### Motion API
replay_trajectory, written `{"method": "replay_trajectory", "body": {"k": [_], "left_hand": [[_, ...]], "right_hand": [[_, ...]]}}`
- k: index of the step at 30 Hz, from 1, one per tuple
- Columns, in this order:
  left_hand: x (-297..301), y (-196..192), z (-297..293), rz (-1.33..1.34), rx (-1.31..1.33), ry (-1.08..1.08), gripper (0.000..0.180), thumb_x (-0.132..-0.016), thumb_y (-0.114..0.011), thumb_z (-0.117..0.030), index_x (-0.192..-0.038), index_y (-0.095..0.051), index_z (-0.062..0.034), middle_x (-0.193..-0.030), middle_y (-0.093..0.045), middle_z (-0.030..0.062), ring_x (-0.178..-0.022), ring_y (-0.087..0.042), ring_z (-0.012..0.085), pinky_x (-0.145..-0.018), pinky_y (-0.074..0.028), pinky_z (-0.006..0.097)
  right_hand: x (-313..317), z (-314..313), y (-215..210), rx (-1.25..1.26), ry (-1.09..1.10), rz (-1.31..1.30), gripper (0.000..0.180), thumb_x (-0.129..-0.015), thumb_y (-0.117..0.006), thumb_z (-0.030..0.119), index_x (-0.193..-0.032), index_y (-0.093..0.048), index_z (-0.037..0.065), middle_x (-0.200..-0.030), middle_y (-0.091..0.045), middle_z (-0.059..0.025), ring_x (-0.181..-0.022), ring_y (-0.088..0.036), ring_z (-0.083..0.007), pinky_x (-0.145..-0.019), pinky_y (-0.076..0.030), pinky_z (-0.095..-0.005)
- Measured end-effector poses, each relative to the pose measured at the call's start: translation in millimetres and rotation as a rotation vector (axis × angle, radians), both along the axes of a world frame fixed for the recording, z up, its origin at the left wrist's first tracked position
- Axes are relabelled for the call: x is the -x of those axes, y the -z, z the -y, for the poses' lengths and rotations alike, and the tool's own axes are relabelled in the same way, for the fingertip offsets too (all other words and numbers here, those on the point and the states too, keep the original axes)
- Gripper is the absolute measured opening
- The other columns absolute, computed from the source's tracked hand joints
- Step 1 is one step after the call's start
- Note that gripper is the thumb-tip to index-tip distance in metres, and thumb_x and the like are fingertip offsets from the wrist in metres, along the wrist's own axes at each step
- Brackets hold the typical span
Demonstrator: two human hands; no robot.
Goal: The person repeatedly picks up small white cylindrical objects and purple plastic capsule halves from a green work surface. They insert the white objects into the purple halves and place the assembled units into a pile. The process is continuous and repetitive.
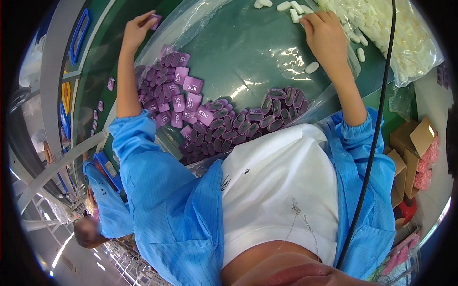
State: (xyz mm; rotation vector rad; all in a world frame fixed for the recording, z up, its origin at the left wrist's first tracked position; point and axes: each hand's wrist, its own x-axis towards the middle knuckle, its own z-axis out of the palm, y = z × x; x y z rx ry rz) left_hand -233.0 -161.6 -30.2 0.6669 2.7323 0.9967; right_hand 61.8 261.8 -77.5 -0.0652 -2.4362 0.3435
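Note:
At the far left, my left hand (137, 32) pinches a small purple oval cap (156, 21) between thumb and fingertips. My right hand (327, 40) reaches to the far right, its thumb and fingers closed on a white oval piece (294, 16). More white oval pieces (283, 6) lie just beyond those fingertips, and a single white oval piece (312, 67) lies nearer me. Between my arms spreads a pile of purple caps (192, 85), some on their sides with printed faces up, others upright with dark oval openings showing. They lie on clear plastic sheeting (238, 52).
A clear bag of white pieces (408, 45) stands at the far right. A black cable (381, 109) hangs down on the right. Several purple caps (111, 84) sit in a line on the green surface at left. A co-worker (109, 205) in blue is beyond; cardboard boxes (405, 148) are right.

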Motion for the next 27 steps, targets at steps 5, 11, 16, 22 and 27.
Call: {"method": "replay_trajectory", "body": {"k": [5, 11, 16, 22, 27], "left_hand": [[-30.1, 0.6, -35.2, -0.786, 0.383, -0.029, 0.035, -0.088, -0.075, -0.025, -0.122, -0.073, -0.0149, -0.116, -0.07, 0.0147, -0.11, -0.062, 0.0301, -0.1, -0.046, 0.04], [-212.8, -38.7, -160.8, -0.097, 0.054, 0.908, 0.046, -0.077, -0.08, -0.013, -0.121, -0.071, -0.0121, -0.121, -0.064, 0.0058, -0.114, -0.056, 0.0308, -0.101, -0.045, 0.043], [-244.2, -5.7, -177.5, 0.136, -0.131, 1.044, 0.044, -0.076, -0.081, -0.008, -0.118, -0.072, -0.0112, -0.114, -0.066, 0.0056, -0.107, -0.059, 0.0277, -0.093, -0.05, 0.039], [-249.4, 10.9, -181.2, 0.049, -0.321, 0.831, 0.033, -0.078, -0.08, -0.005, -0.11, -0.073, -0.0044, -0.103, -0.071, 0.0074, -0.093, -0.067, 0.0258, -0.081, -0.054, 0.036], [-252.6, -7.8, -182.5, 0.077, -0.281, 0.637, 0.03, -0.075, -0.078, -0.001, -0.104, -0.074, -0.003, -0.099, -0.071, 0.0086, -0.086, -0.069, 0.0224, -0.077, -0.054, 0.031]], "right_hand": [[-3.9, 3.9, 6.0, 0.043, -0.089, 0.019, 0.009, -0.084, -0.071, 0.006, -0.092, -0.067, 0.005, -0.091, -0.067, -0.007, -0.087, -0.06, -0.0288, -0.077, -0.052, -0.0408], [-7.3, 0.5, 8.8, 0.068, -0.082, 0.01, 0.015, -0.08, -0.072, 0.005, -0.094, -0.065, 0.007, -0.088, -0.065, -0.0072, -0.089, -0.059, -0.0275, -0.079, -0.051, -0.0382], [-22.3, 11.5, -13.0, 0.261, -0.206, -0.053, 0.015, -0.081, -0.073, 0.005, -0.094, -0.066, 0.006, -0.089, -0.065, -0.0081, -0.088, -0.061, -0.0284, -0.077, -0.051, -0.0391], [-65.7, 32.6, -42.8, 0.636, -0.375, 0.043, 0.016, -0.082, -0.074, 0.002, -0.097, -0.069, 0.004, -0.094, -0.066, -0.0095, -0.086, -0.064, -0.0278, -0.071, -0.053, -0.0371], [-76.1, 52.2, -45.1, 0.538, -0.611, 0.024, 0.022, -0.073, -0.075, -0.007, -0.093, -0.068, 0.0, -0.093, -0.066, -0.0096, -0.084, -0.062, -0.0277, -0.069, -0.052, -0.0354]]}}
